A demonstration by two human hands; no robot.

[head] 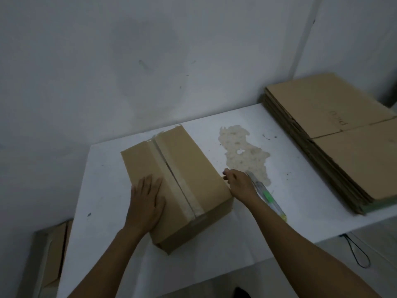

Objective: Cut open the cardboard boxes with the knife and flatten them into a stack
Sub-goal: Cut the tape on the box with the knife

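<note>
A closed cardboard box (189, 168) stands on the white table (236, 244), with a taped seam running along its top. My left hand (147, 203) lies flat on the box's top left flap, fingers straight. My right hand (237, 182) is at the box's upper right edge, fingers curled against that edge. The knife (267, 195), clear with a green slider, lies on the table just right of my right hand and is not held. A stack of flattened boxes (335, 134) sits at the table's right end.
A rough patch of peeled surface (242, 151) marks the table behind the knife. Another cardboard box (55, 252) stands low at the left, beyond the table's edge. A black cord (356, 252) hangs below the table's right side. A wall backs the table.
</note>
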